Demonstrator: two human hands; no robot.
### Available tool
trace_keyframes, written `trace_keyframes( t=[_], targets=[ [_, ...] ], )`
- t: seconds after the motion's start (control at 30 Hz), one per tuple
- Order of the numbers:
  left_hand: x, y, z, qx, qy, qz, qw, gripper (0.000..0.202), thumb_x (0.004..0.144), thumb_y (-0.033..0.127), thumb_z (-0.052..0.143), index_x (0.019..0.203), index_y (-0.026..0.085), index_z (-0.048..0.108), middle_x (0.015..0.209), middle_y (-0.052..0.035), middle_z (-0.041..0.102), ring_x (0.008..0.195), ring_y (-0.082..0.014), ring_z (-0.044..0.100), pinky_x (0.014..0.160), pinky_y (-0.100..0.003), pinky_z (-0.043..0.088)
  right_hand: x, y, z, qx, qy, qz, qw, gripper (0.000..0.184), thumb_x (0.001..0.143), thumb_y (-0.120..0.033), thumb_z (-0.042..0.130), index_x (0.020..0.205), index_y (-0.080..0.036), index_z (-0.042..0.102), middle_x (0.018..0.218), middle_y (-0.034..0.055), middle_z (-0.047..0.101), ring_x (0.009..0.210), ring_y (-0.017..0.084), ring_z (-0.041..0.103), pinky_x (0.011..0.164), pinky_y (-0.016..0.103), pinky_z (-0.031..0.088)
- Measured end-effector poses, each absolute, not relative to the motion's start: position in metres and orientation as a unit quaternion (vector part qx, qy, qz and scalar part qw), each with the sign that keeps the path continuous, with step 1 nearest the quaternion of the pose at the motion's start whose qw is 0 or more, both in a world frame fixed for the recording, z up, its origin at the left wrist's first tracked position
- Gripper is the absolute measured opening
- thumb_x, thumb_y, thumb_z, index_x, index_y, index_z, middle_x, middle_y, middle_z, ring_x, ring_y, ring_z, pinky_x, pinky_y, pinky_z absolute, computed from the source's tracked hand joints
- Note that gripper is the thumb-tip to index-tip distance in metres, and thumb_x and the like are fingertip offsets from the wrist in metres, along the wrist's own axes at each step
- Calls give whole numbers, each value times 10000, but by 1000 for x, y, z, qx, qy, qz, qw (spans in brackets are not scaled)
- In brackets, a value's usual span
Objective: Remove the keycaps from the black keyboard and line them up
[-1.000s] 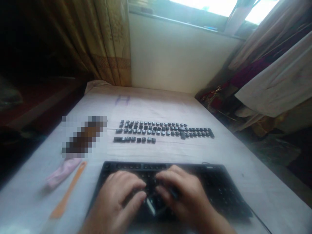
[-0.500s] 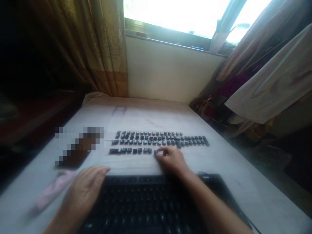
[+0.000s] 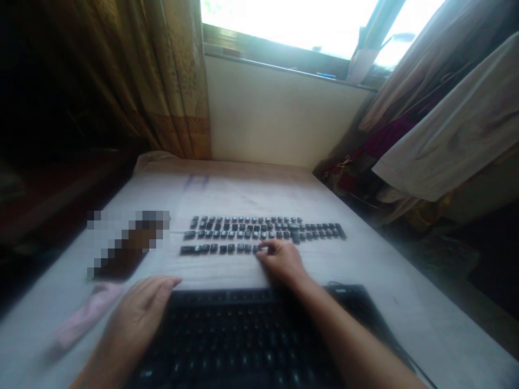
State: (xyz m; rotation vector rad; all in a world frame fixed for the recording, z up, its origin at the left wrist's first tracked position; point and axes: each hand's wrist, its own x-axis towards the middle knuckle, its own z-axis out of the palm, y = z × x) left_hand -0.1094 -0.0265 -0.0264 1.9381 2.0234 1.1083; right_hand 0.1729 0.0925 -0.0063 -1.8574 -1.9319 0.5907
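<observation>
My right hand (image 3: 281,262) pinches a small black keycap (image 3: 257,248) at the right end of the nearest row of keycaps. Several more rows of black keycaps (image 3: 239,235) lie behind it on the white cloth. In front of me is a black keyboard (image 3: 227,329), its upper keys bare of caps and partly covered by my right forearm. My left hand (image 3: 144,308) rests at the keyboard's far left corner, fingers stretched out together and holding nothing visible.
A pink cloth strip (image 3: 89,316) lies left of my left hand, near a dark brown, partly blurred-out object (image 3: 130,254). A cable (image 3: 413,362) runs along the keyboard's right side. Curtain (image 3: 178,81), window and hanging clothes (image 3: 454,124) surround the white-covered surface (image 3: 251,189).
My right hand has shifted slightly left, and the keycap in its fingers is now closer to the row's neighbouring keycap. The left hand stays in place; the view has tilted a little.
</observation>
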Motion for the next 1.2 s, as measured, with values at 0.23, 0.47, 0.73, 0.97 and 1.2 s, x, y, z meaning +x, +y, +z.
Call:
trace_keyframes(
  t=[0.23, 0.47, 0.73, 0.97, 1.2],
  targets=[
    [-107, -26, -20, 640, 678, 351, 86, 506, 917, 592, 395, 841, 244, 754, 890, -39, 797, 871, -229, 748, 811, -300, 595, 175, 91, -4, -657, -683, 224, 228, 261, 724, -277, 744, 971, -206, 789, 748, 54, 756, 700, 234, 693, 690, 336, 512],
    [-103, -28, -14, 623, 699, 326, 134, 515, 901, 605, 409, 849, 221, 749, 929, -47, 793, 922, -233, 737, 855, -294, 576, 196, 74, 17, -608, -667, 280, 329, 384, 912, -443, 497, 938, -152, 746, 714, 43, 701, 636, 161, 642, 626, 268, 499],
    [-100, -27, -13, 610, 711, 319, 143, 533, 877, 634, 413, 844, 212, 737, 932, -57, 783, 933, -242, 722, 900, -330, 554, 236, 16, 29, -585, -558, 345, 478, 668, 914, -707, 354, 654, -195, 696, 532, 11, 548, 506, 136, 528, 485, 244, 436],
    [-101, -29, -15, 603, 722, 306, 147, 519, 876, 616, 404, 851, 213, 729, 954, -63, 775, 956, -244, 708, 933, -351, 532, 233, -5, 28, -568, -571, 467, 365, 335, 832, -518, 627, 782, -188, 658, 532, -33, 550, 431, 101, 485, 404, 202, 399],
    [-100, -29, -15, 602, 728, 295, 144, 517, 872, 625, 403, 856, 226, 731, 966, -46, 773, 962, -238, 701, 918, -336, 530, 227, -26, 34, -544, -661, 407, 317, 138, 817, -292, 610, 795, -210, 719, 588, -6, 659, 514, 142, 602, 484, 226, 490]
  ],
)
